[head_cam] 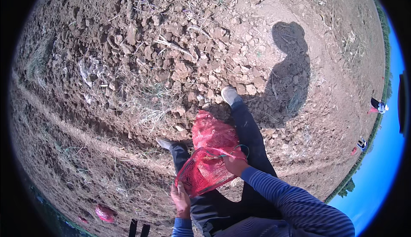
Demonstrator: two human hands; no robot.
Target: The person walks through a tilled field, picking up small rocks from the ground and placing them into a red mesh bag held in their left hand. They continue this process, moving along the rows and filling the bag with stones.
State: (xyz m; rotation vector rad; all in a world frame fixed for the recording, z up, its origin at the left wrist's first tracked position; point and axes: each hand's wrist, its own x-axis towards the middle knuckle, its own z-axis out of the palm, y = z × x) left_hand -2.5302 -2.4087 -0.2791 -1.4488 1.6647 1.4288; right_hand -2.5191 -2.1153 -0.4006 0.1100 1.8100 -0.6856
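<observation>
A filled red mesh sack (213, 132) stands on the soil between my legs. Its loose upper netting spreads towards me. My left hand (180, 196) pinches the near left edge of that netting. Further up and to the right, my right hand (235, 165) grips the gathered mesh beside a thin green cord (243, 147). The cord loops around the mesh near the sack's mouth. What fills the sack cannot be made out through the netting.
Dry clods (179, 71) and straw cover the field around my shoes. Another red sack (105, 213) lies at lower left. Two people, one by a red bag (354, 151), the other person (380, 106) higher up, are far off at right. A tree line borders the field.
</observation>
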